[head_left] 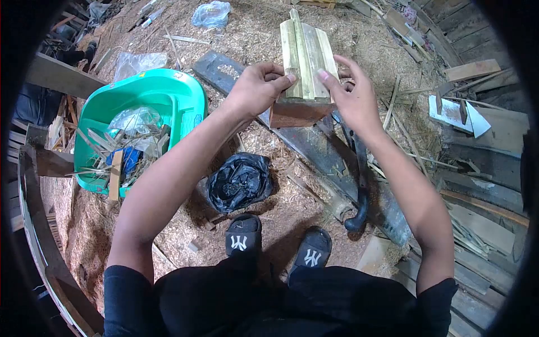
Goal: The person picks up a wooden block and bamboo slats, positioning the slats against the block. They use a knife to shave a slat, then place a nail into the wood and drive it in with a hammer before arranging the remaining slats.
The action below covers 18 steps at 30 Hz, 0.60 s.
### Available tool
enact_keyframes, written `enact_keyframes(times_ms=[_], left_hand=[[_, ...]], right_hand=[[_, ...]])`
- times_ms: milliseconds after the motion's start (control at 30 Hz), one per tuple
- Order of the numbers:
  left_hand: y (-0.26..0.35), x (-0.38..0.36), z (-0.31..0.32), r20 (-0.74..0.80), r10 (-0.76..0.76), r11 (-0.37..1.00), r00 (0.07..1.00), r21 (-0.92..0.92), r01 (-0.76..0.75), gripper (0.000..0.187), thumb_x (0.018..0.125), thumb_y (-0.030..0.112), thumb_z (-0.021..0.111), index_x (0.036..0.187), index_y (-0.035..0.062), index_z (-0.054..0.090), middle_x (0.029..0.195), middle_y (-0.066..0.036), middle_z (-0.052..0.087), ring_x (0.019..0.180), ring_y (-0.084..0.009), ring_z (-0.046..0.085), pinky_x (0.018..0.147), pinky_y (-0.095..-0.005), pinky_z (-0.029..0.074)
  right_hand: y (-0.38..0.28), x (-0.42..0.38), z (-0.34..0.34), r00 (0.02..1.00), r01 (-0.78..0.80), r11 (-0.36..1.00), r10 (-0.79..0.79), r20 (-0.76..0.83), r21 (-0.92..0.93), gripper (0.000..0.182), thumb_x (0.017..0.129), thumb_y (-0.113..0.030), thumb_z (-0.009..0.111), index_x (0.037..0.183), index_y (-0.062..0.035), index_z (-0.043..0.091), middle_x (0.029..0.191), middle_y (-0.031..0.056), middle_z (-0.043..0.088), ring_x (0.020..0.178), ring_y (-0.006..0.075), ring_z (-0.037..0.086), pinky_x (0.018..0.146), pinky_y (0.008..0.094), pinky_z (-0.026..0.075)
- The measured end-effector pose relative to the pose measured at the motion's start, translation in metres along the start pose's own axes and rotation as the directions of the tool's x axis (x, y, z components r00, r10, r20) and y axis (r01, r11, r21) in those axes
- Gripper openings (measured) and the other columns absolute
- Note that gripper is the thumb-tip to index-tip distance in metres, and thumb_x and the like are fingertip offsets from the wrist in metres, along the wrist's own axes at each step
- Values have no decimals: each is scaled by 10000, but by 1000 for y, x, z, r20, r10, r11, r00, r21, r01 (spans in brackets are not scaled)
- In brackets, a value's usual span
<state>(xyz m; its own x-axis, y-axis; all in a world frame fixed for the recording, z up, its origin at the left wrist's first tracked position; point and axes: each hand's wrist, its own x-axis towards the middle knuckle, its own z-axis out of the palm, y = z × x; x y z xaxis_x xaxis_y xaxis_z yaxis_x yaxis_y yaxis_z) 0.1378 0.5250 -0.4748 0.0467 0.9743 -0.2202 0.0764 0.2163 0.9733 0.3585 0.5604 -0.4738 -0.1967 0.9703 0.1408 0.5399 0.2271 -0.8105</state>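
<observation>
The person holds a bundle of split bamboo slats (306, 53) upright between both hands, its lower end resting on a reddish-brown wooden block (297, 112). The left hand (259, 87) curls around the left side of the bundle, thumb and fingertips pressed against the slats. The right hand (351, 92) is half open on the right side, thumb touching the front of the slats and fingers spread behind their edge. The slats stand side by side, pale green-yellow, and rise well above both hands.

The block sits on a long dark plank (314, 149) that runs diagonally across the sawdust-covered floor (281, 208). Just below the right hand a dark-handled blade tool (359, 180) lies along the plank, its handle end near the person's right sandal (312, 253). The left sandal (243, 236) is just beside a crumpled black plastic bag (240, 181), which lies below the left forearm. To the left, a green plastic basin (168, 92) holds bamboo scraps and clear plastic. Another clear plastic bag (211, 13) lies near the top edge of the floor. Stacked wooden boards (488, 168) and offcuts crowd the right side, well apart from the bundle.
</observation>
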Motion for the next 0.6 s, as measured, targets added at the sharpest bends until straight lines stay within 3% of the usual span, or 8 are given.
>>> enact_keyframes(times_ms=[67,167,300,367,467,533,600], left_hand=[[-1,-1,1,-8,33,999,999,-16,-34,230,1008,196,703,1111,-7,671,950,-27,726,844,-62,620,768,-235,480],[-2,1,2,-18,57,998,998,-2,-57,222,1008,200,703,1097,-2,671,941,-20,720,839,-64,613,771,-238,474],[-4,4,0,-22,56,997,998,48,-54,222,1008,202,704,1096,1,675,934,-11,715,831,-59,606,754,-231,467],[-2,2,1,-11,44,999,999,-4,-44,227,1012,207,701,1102,-1,677,923,-5,707,815,-53,593,733,-231,462],[-7,8,-1,-10,82,994,997,68,-81,227,1014,203,699,1109,-2,676,909,3,698,798,-48,580,710,-225,449],[2,1,2,-19,79,996,997,44,-78,264,1001,243,717,1093,-3,689,882,12,672,782,-57,559,702,-236,440],[2,0,1,-19,135,975,991,179,-130,320,978,302,740,1068,-4,710,855,19,642,762,-70,533,685,-258,431]], right_hand=[[1,-5,0,999,-22,995,25,-31,94,549,977,-363,733,1396,-37,594,1025,116,692,767,166,630,718,334,528],[14,-12,0,989,52,997,-43,-138,58,447,1020,-333,677,1345,-32,623,946,81,666,718,120,583,668,316,500],[31,-29,3,992,5,990,14,-128,144,379,1058,-308,622,1300,-17,616,867,50,624,674,93,561,611,280,474],[29,-39,1,988,-136,929,153,-21,345,309,1094,-279,556,1236,-9,602,840,38,598,642,84,552,553,257,451],[39,-50,6,975,-201,867,223,6,457,268,1112,-254,514,1197,-9,584,857,42,607,610,81,549,512,239,451],[47,-59,12,968,-237,864,250,28,445,270,1114,-247,503,1198,-3,581,860,49,609,615,94,566,513,251,469],[55,-69,21,958,-281,855,276,75,436,271,1117,-241,493,1199,4,577,863,55,611,620,107,583,514,263,487]])
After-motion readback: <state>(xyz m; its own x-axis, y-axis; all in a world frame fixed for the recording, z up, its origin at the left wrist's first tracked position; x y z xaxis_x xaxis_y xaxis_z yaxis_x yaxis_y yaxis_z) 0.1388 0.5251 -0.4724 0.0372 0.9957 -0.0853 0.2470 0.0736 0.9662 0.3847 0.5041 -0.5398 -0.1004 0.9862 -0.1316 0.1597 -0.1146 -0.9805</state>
